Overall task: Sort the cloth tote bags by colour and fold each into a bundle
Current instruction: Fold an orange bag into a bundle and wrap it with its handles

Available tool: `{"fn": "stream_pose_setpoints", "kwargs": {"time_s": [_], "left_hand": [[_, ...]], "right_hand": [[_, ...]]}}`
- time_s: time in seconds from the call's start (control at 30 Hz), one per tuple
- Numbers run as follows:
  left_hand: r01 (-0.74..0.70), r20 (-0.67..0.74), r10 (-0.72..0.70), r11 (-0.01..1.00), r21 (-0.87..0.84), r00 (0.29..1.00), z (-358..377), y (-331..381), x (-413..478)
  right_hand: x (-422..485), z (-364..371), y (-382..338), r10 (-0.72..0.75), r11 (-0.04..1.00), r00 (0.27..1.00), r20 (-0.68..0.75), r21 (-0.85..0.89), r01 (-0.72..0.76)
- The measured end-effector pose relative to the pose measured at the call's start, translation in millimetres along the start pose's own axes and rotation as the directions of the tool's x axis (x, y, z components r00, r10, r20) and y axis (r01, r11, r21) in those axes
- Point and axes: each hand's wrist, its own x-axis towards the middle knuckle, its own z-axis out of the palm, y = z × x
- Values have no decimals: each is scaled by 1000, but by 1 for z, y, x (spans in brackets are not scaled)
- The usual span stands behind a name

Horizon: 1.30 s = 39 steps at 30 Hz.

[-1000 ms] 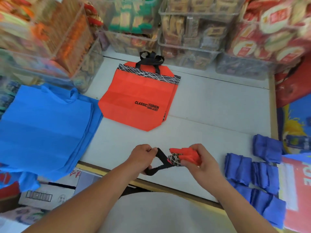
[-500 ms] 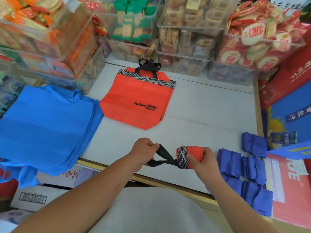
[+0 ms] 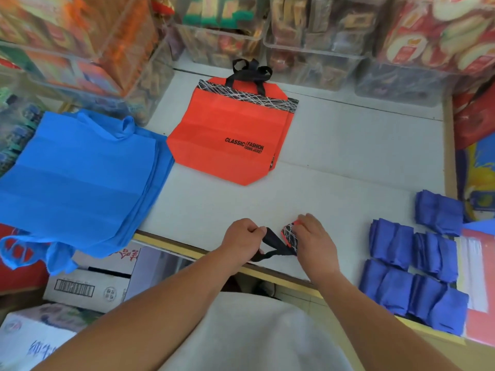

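The left hand (image 3: 242, 238) was found at the six o'clock edge of the surface (image 3: 334, 162), fingers curled tight round the black handle (image 3: 272, 241) of a folded bag. The handle ran taut toward three o'clock from that fist, in a loop, to the red bundle (image 3: 288, 232). This was a small folded packet showing a black band with white scribbled lines. The right hand (image 3: 314, 243) lay over the bundle, fingers bent across its top and gripping it. Most of the packet was hidden beneath that hand. Whether the bundle touched the surface could not be determined.

At nine o'clock of the view, a stack of light blue tote bags (image 3: 77, 178) lay flat and unfolded, its near edge hanging over the surface's front lip. Below it, at seven o'clock, stood a cardboard box (image 3: 88, 285) bearing a barcode.

At twelve o'clock, a few red tote bags (image 3: 227, 135) lay flat in a pile, black handles pointing away from the person. The top bag was printed "CLASSIC FASHION DOWN JACKET". Its left corner touched the light blue stack.

Behind, from ten to two o'clock, clear bins (image 3: 308, 36) of packaged goods lined the back of the surface.

At four o'clock, several dark blue bundles (image 3: 409, 263) sat folded in rows, touching one another, well apart from the hands.
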Motion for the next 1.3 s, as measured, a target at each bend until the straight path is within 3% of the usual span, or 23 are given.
{"fn": "stream_pose_setpoints", "kwargs": {"time_s": [0.1,0.2,0.27,0.33,0.43,0.5,0.57,0.67,0.77,0.83,0.87,1.0,1.17,1.23,1.27,1.3], "left_hand": [[4,-22,-4,1000,3,1000,-3,-3,7],[14,-14,-14,1000,5,1000,-2,-7,15],[7,-27,-7,1000,19,1000,-3,-10,22],[3,-51,-1,1000,22,999,-5,-13,29],[54,-85,-60,996,-72,995,-10,-18,42],[129,-74,-145,974,-186,987,-13,-20,48],[196,-53,-214,952,-237,975,-16,-20,52],[235,-34,-253,935,-267,967,-23,-22,56],[250,-10,-263,929,-271,965,-31,-28,57],[205,-30,-217,952,-228,976,-34,-37,60],[170,-51,-184,963,-207,982,-34,-40,63],[55,-148,-83,982,-180,986,-37,-41,75],[10,-191,-12,1000,-11,982,-48,-38,93],[-95,-221,156,960,263,963,-58,-39,94],[-218,-220,330,883,416,918,-64,-41,93],[-393,-167,548,750,532,819,-69,-43,91]], "right_hand": [[-13,9,-4,-14,997,997,73,-77,19],[-13,12,-3,-244,950,961,129,-168,263],[-5,13,5,-310,930,939,150,-159,332],[-2,19,13,-256,955,957,135,-119,272],[-4,25,0,51,991,996,71,122,-59],[0,28,-23,263,938,957,126,200,-284],[5,30,-43,372,906,889,267,104,-410],[12,37,-53,400,917,877,266,-112,-384],[16,41,-51,204,939,955,217,-318,-128],[13,44,-49,1,949,976,218,-308,68],[13,44,-49,-21,955,974,224,-284,86],[25,43,-61,227,954,938,262,-255,-160],[41,43,-68,314,931,910,272,-279,-238],[41,45,-68,328,922,903,277,-301,-243],[42,46,-68,333,920,900,281,-306,-244],[42,46,-68,334,920,899,284,-307,-244]]}}
